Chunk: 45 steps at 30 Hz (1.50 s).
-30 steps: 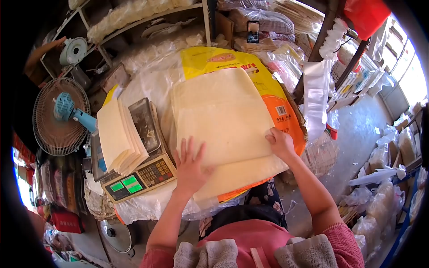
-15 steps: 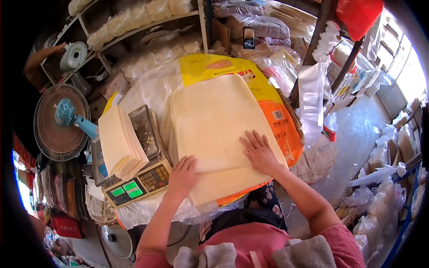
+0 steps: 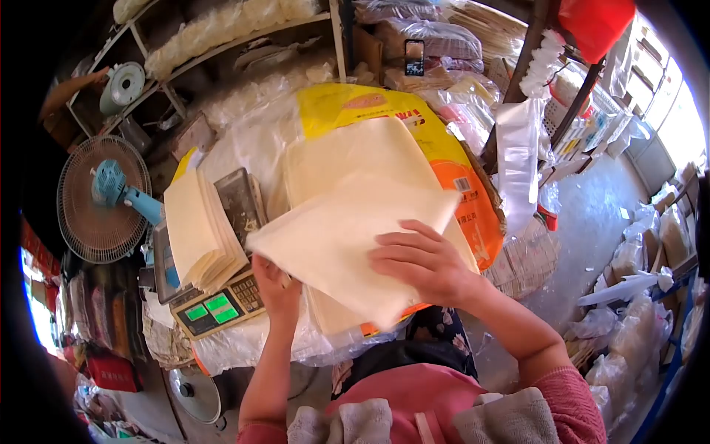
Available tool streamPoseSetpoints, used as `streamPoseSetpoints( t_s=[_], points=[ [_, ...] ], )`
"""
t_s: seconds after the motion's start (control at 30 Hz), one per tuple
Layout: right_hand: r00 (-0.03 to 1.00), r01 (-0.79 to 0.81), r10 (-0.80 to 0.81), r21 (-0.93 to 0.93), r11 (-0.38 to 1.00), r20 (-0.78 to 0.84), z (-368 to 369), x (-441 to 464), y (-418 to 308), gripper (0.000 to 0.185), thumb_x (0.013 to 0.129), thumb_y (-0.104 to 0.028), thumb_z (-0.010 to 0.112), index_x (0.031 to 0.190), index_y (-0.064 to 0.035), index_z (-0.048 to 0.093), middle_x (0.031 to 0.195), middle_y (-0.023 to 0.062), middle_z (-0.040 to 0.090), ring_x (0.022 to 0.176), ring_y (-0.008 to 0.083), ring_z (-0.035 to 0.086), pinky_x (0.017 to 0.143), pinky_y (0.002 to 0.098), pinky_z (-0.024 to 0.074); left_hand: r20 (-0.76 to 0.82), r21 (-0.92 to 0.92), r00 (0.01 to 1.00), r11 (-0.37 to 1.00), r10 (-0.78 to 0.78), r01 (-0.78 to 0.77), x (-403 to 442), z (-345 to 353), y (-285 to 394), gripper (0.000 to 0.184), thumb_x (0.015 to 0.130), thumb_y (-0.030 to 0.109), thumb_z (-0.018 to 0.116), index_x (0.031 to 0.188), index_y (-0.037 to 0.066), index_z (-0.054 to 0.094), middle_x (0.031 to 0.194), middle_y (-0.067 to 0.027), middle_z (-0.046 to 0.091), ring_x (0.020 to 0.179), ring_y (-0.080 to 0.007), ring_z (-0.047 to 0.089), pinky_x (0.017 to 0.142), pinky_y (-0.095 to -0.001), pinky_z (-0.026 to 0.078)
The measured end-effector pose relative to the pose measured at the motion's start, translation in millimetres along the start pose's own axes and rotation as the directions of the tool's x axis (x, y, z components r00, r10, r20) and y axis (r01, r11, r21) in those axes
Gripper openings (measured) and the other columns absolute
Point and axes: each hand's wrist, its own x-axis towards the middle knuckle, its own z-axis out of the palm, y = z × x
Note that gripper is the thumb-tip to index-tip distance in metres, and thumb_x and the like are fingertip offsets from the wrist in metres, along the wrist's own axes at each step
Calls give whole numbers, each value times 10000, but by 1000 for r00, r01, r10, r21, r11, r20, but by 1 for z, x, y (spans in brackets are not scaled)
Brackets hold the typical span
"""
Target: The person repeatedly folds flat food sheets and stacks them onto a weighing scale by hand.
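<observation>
A thin, flexible cream-coloured sheet (image 3: 336, 240) is lifted and slanted above a flat stack of similar sheets (image 3: 355, 159). My left hand (image 3: 277, 290) is closed on the sheet's left corner, the fingers partly hidden below it. Over the sheet's right part lies my right hand (image 3: 421, 259), fingers stretched out and palm down. To the left, a folded pile of cream sheets (image 3: 198, 222) rests on a digital scale (image 3: 229, 307) with lit green displays. The stack lies on a yellow and orange printed plastic sack (image 3: 462, 211).
A blue fan (image 3: 107, 185) stands left of the scale. Behind the table are shelves with bagged goods (image 3: 237, 29) and a propped phone (image 3: 414, 58). A post and hanging plastic bags (image 3: 515, 159) stand at the right. At far left, another person's hand (image 3: 92, 80) shows.
The top sheet has been raised off the stack and turned at a slant. My left hand has moved left and closed on its corner; my right hand has shifted slightly left.
</observation>
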Motion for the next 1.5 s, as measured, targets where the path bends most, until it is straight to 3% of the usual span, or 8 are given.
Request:
streamPoseSetpoints(
  t_s=[0.2, 0.33, 0.5, 0.73, 0.87, 1.1, 1.27, 1.5],
  points=[
    [688, -722, 619, 448, 527, 378, 28, -112, 17, 346, 789, -55, 689, 1131, -45, 635, 1137, 113, 654, 1096, 269, 602, 950, 324, 451, 654, 200, 714, 853, 250, -482, -23, -31, -30, 350, 810, 136, 721, 1109, -25, 638, 1100, -147, 663, 1228, -268, 499, 1052, -396, 344],
    [309, -877, 879, 465, 117, 362, 41, -115, 39, 280, 907, -190, 611, 1133, -25, 626, 972, 123, 677, 894, 210, 636, 806, 278, 484, 354, 180, 848, 919, -394, 352, -17, -2, -1, 419, 777, 140, 745, 1165, 38, 624, 1138, -169, 643, 1183, -279, 532, 980, -368, 420],
    [245, -957, 944, -100, 271, 219, 37, -72, 46, 306, 911, -204, 600, 1065, 59, 579, 819, 98, 643, 775, 236, 621, 718, 337, 475, 460, 640, 874, 623, 159, -450, -2, 37, -11, 657, 793, 446, 695, 1302, 67, 524, 1397, -150, 462, 1286, -304, 437, 1060, -472, 326],
    [759, -597, 641, -271, 755, 114, 38, -62, 53, 872, 813, -399, 689, 1482, -78, 230, 1545, 197, 160, 1409, 394, 187, 1116, 501, 241, 737, 623, 675, 345, 43, -702, 8, 37, -16, 645, 782, 444, 691, 1285, 74, 530, 1408, -113, 466, 1299, -320, 425, 1090, -475, 288],
    [691, -442, 539, -309, 842, 482, 26, -77, 61, 908, 745, -470, 734, 1464, -122, 303, 1534, 148, 240, 1405, 367, 228, 1124, 488, 243, 786, 479, 588, 412, 191, -775, 32, 22, -24, 468, 734, 185, 735, 1167, 57, 610, 1171, -108, 643, 1113, -315, 587, 998, -401, 423],
    [361, -933, 852, 155, 326, 378, 2, -74, 69, 463, 824, -419, 679, 1127, -74, 623, 973, 136, 670, 903, 301, 642, 804, 372, 500, 372, 220, 832, 909, -413, 353, 45, 26, 13, 360, 754, 28, 729, 1097, 27, 621, 863, -38, 695, 827, -93, 636, 729, -239, 511],
    [149, -981, 973, -100, 168, 178, 38, -60, 106, 436, 837, -450, 661, 1012, -56, 594, 766, 130, 615, 701, 318, 606, 625, 408, 463, 350, 767, 931, 540, 100, -346, 56, 81, -16, 624, 863, 422, 636, 1361, 91, 459, 1431, -177, 403, 1278, -288, 437, 1029, -459, 355],
    [810, -502, 585, -462, 731, 46, 60, -56, 106, 594, 925, -354, 540, 1448, -158, 338, 1454, 124, 369, 1350, 326, 327, 1080, 526, 279, 461, 797, 887, 449, -21, -403, 47, 92, -47, 707, 881, 565, 529, 1425, 132, 402, 1535, -120, 270, 1429, -256, 221, 1130, -538, 144]
  ],
)
